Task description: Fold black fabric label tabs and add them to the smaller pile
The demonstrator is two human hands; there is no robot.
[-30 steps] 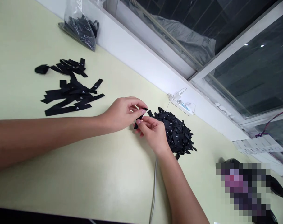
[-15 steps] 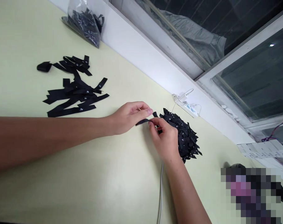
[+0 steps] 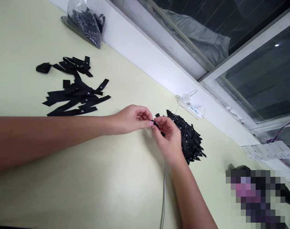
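Observation:
Between my two hands is a short black fabric strip (image 3: 156,124), mostly hidden by the fingers. My left hand (image 3: 134,119) pinches one end between thumb and fingers. My right hand (image 3: 168,135), its fingertips touching those of the left, grips the same strip from the other side. Behind my right hand lies a dense heap of black strips (image 3: 191,141) with small white marks. A looser group of longer black strips (image 3: 80,95) lies beyond my left forearm, and a folded black piece (image 3: 43,67) sits at its far left end.
A clear plastic bag (image 3: 85,24) of black pieces leans by the white ledge (image 3: 145,54). A power strip (image 3: 192,109) with plugs lies at the wall. A grey cable (image 3: 164,197) runs beside my right forearm. A blurred dark and pink shape (image 3: 250,190) is at lower right.
My left hand has shifted slightly right, and its thumb now meets my right fingertips at the strip. The strip's free end, which pointed left beneath my left hand, no longer shows there.

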